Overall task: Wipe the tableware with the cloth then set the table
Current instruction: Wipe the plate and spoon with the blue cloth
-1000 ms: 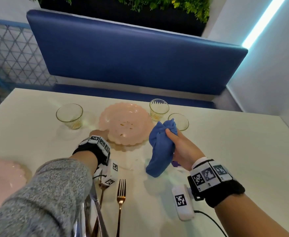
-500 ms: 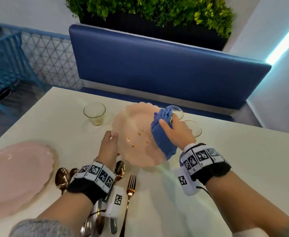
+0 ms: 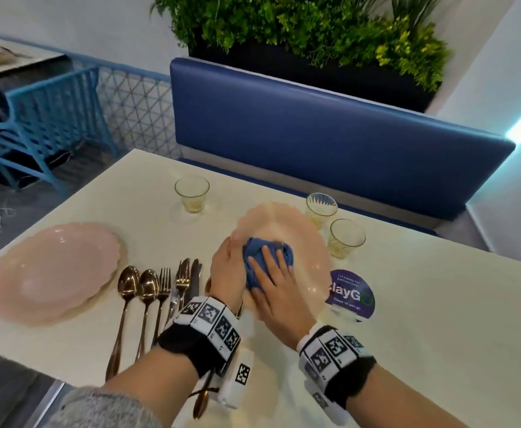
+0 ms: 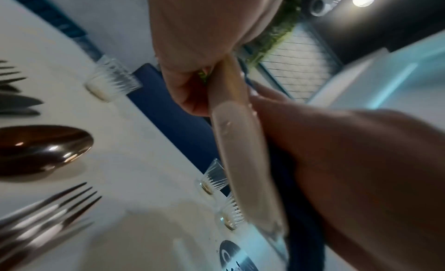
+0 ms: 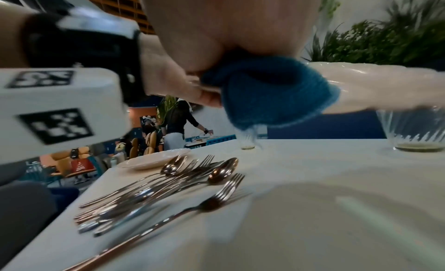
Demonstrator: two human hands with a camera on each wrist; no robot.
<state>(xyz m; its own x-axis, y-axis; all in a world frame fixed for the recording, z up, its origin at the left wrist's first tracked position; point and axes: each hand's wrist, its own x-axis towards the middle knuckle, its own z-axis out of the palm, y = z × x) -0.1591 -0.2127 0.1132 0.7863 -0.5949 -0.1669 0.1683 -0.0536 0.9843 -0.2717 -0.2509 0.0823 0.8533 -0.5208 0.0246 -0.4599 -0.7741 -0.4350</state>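
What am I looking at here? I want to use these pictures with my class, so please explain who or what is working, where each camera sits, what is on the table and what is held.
No machine: a person works with bare hands, wearing a camera on the head and one on each wrist. The head view looks down at the table. The left hand grips the rim of a pink plate, lifted off the table. The right hand presses a blue cloth on it. The left wrist view shows that plate edge-on; the right wrist view looks under the cloth. On the table lie another pink plate, spoons, forks and knives, three glasses and a round sticker.
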